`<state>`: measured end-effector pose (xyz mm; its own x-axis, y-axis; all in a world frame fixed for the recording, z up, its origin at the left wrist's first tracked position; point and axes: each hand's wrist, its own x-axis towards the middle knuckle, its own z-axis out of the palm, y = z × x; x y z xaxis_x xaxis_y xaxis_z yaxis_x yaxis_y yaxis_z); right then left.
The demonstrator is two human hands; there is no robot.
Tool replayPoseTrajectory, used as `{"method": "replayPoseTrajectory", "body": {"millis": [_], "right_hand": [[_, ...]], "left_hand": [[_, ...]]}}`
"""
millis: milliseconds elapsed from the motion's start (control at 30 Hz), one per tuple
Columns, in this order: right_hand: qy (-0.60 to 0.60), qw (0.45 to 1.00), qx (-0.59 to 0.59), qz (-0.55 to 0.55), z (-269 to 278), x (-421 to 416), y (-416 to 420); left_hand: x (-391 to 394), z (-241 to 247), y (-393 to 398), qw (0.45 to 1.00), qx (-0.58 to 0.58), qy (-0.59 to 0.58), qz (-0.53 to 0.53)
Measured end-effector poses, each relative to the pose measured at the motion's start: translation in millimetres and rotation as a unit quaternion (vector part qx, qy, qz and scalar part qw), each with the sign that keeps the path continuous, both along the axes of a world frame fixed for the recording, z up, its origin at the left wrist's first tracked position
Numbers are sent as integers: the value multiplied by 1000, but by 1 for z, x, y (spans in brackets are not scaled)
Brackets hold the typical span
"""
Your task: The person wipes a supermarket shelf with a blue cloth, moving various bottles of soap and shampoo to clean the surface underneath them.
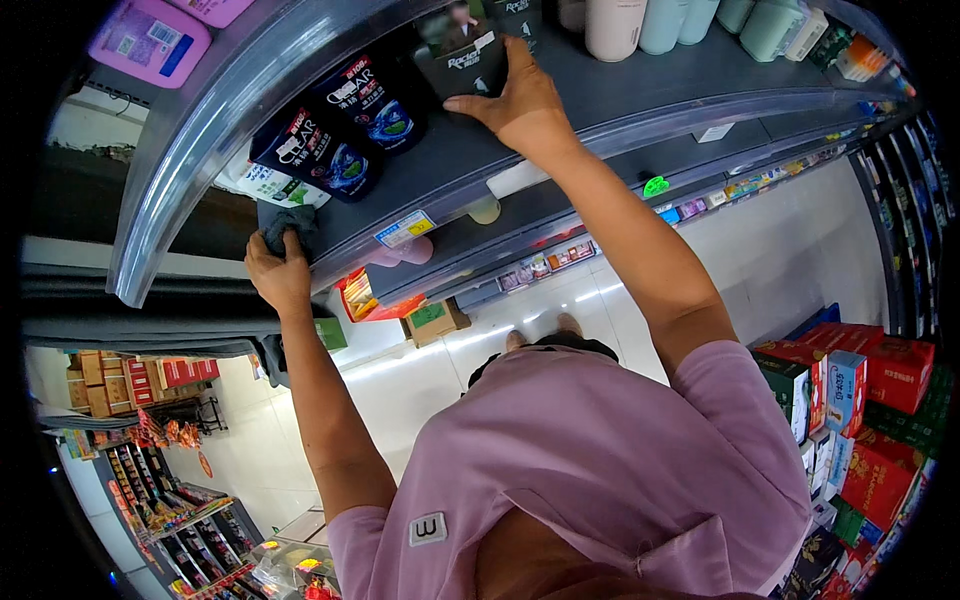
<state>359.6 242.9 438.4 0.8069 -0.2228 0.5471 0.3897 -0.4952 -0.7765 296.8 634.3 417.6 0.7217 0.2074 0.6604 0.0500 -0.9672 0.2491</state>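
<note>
My left hand [279,271] presses a dark grey cloth [291,222] onto the left end of a dark shelf [442,169]. Thumb and fingers of my right hand [525,105] span the lower right side of a black box [469,64] with a picture on its front. Between my hands stand two dark blue Clear bottles [315,154] [371,105], tilted in the view. A white and green pack [281,184] sits behind the cloth, partly covered by the nearer bottle.
A clear plastic guard [187,150] curves along an upper shelf edge, with pink bottles [150,41] above. Pale bottles [615,30] stand farther right. Lower shelves carry small packs [547,262]. A cardboard box [437,321] rests on the floor. Stacked cartons [847,390] rise at right.
</note>
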Motion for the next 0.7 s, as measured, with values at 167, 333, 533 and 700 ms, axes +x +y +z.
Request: {"method": "replayPoseTrajectory", "body": {"millis": [167,333,533,700], "right_hand": [[-57,981,-159,-100,3,-1,-23],[-17,997,-64,-50,20,3,-68],[-18,995,-84,-55,17,42,-74],[20,997,-35,-65,16,59,-58]], "left_hand": [[-5,3,-7,1000,-11,-5,5],[-3,1,-6,1000,-18,6,5],[-1,-3,-2,999,-30,12,22],[0,0,3,998,-45,43,12]]}}
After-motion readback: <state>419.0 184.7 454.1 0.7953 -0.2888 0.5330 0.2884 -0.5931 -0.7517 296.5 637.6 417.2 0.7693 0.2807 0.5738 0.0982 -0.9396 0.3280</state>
